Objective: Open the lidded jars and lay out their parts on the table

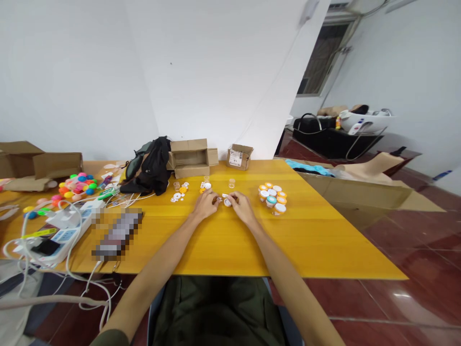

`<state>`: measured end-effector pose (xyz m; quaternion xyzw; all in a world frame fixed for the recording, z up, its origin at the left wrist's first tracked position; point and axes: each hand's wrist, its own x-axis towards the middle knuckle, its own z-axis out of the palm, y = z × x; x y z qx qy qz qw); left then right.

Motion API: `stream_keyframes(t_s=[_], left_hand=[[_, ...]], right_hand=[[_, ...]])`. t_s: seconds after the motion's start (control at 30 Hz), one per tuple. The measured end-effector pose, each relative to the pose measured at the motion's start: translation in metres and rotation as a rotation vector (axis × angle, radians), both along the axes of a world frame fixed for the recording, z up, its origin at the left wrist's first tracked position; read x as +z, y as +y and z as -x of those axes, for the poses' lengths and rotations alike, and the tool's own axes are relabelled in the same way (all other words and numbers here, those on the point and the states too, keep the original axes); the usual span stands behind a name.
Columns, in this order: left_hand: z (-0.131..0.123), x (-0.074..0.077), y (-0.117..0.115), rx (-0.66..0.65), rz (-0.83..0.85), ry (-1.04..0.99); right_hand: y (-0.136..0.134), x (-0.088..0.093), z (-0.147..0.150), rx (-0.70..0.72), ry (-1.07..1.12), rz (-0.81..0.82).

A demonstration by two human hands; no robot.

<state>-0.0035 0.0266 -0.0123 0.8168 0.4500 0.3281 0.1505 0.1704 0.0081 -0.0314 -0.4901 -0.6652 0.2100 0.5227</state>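
Over the middle of the wooden table (230, 250), my left hand (206, 205) pinches a small white part (219, 199) with its fingertips. Close beside it, my right hand (242, 207) grips another small white piece (225, 195), its exact kind too small to make out. A round white disc (227, 203) shows just below the right fingertips; whether it is held or lies on the table I cannot tell. Beyond the hands stands a clear cup (231, 183). White wheel-like discs (176, 197) and an orange ring (183, 190) lie left of my left hand.
Several lidded jars (271, 199) cluster on the right. An open cardboard box (190, 158), a smaller box (239, 157) and a black bag (154, 166) line the back. At left are colourful balls (77, 185), a power strip (72, 233) with cables and a phone (118, 233).
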Motion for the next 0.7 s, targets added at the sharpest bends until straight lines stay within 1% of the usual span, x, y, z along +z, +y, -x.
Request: stream_keyframes(t_s=[0.13, 0.23, 0.3, 0.4, 0.5, 0.6, 0.7], left_hand=[[0.000, 0.002, -0.001, 0.011, 0.004, -0.031], [-0.001, 0.004, -0.001, 0.005, 0.038, -0.165], [-0.002, 0.005, 0.000, -0.026, 0.098, -0.301], [-0.006, 0.005, 0.002, -0.140, 0.264, -0.488], [-0.010, 0.002, 0.004, -0.230, 0.398, -0.618], [-0.011, -0.001, 0.006, -0.227, 0.442, -0.711], [-0.010, -0.001, 0.006, -0.217, 0.446, -0.741]], right_hand=[[0.001, -0.001, 0.000, 0.001, -0.038, -0.014], [0.000, -0.001, 0.000, 0.005, -0.066, -0.031], [-0.001, 0.001, 0.000, 0.010, -0.076, -0.044], [-0.004, 0.005, 0.000, 0.019, -0.079, -0.067], [-0.006, 0.008, 0.000, 0.035, -0.071, -0.079], [-0.006, 0.009, 0.001, 0.036, -0.046, -0.070], [-0.005, 0.008, 0.001, 0.035, -0.036, -0.054]])
